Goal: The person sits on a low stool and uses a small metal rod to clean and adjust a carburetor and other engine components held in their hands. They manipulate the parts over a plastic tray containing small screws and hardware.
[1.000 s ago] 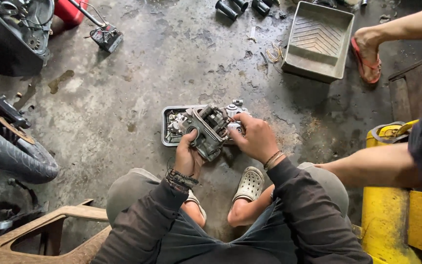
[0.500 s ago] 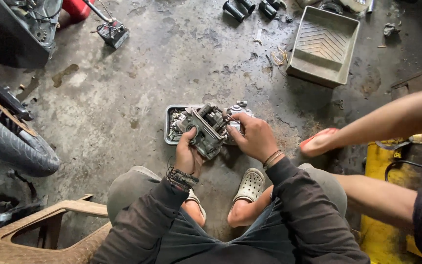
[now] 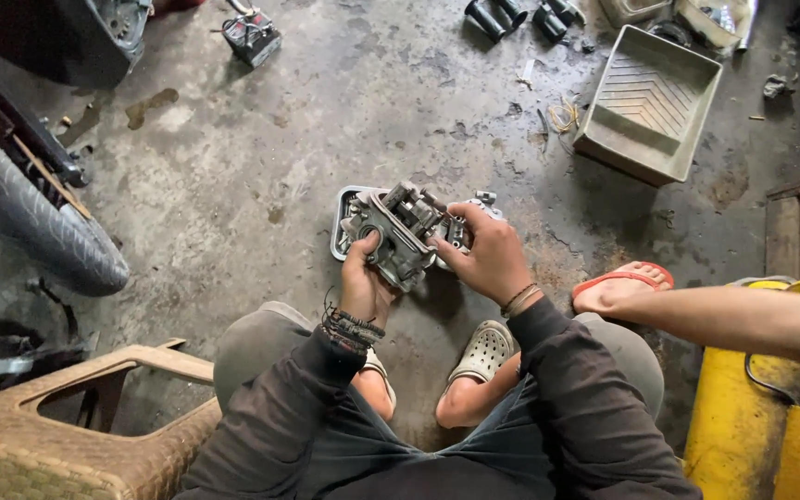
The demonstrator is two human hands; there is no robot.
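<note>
Left hand: the left hand (image 3: 366,282) grips the near left corner of a grey metal engine part (image 3: 402,233), thumb pressed on its face and fingers curled beneath.
Right hand: the right hand (image 3: 486,257) clasps the part's right side, fingers wrapped over the top edge.
Engine part, place: held between both hands just above a small metal tray (image 3: 345,206) that lies on the concrete floor (image 3: 326,120), in front of the person's knees and pale clogs (image 3: 485,347).
Engine part, handling: judged heavy for its size, stiff, cast metal with ribs, posts and openings; probably oily and so a little slippery. It looks sturdy, though its small fittings could catch or bend.
Where to hold: the solid outer walls and corners seem the safest grip, as both hands have it, away from the thin protruding bits on top.
Labels and signs: none legible on the part or the tray.
Beige tray: a rectangular plastic tray (image 3: 652,102) with a ribbed floor lies well apart, upper right.
Yellow container: a yellow box-like body (image 3: 743,435) stands at the lower right, no marking readable.
Another person: a bare arm (image 3: 743,319) and a foot in a red sandal (image 3: 622,282) reach in from the right.
Wheel: a black tyre (image 3: 48,231) sits at the left, above a woven stool (image 3: 57,435).
</note>
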